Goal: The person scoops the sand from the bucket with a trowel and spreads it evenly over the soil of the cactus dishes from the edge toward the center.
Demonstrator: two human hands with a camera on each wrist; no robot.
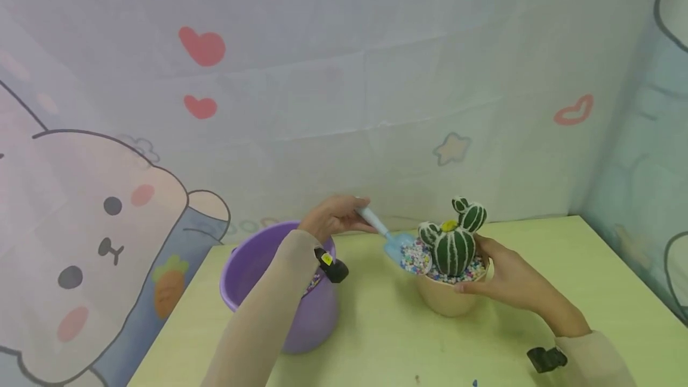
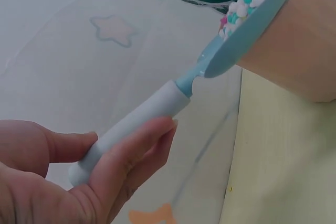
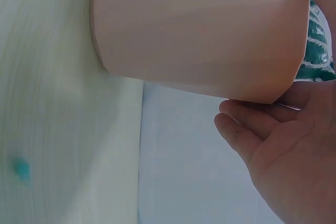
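Observation:
My left hand (image 1: 334, 217) holds a small blue scoop (image 2: 142, 121) by its pale handle, thumb on one side and fingers on the other. Tiny multicoloured beads (image 1: 415, 257) heap its blade, which tilts down at the rim of a peach-coloured flowerpot (image 1: 448, 298). In that pot stands a green striped toy cactus (image 1: 454, 251) with a yellow flower, and similar beads surround its base. My right hand (image 1: 509, 276) grips the pot's right side at the rim. In the right wrist view, the pot's wall (image 3: 205, 35) fills the upper part, and several fingers reach behind it.
A purple bucket (image 1: 317, 327) stands on the left under my left forearm, some beads visible inside. The pale green tabletop (image 1: 376, 327) carries a few small specks near its front. A printed cloth backdrop (image 1: 333, 94) rises right behind the table.

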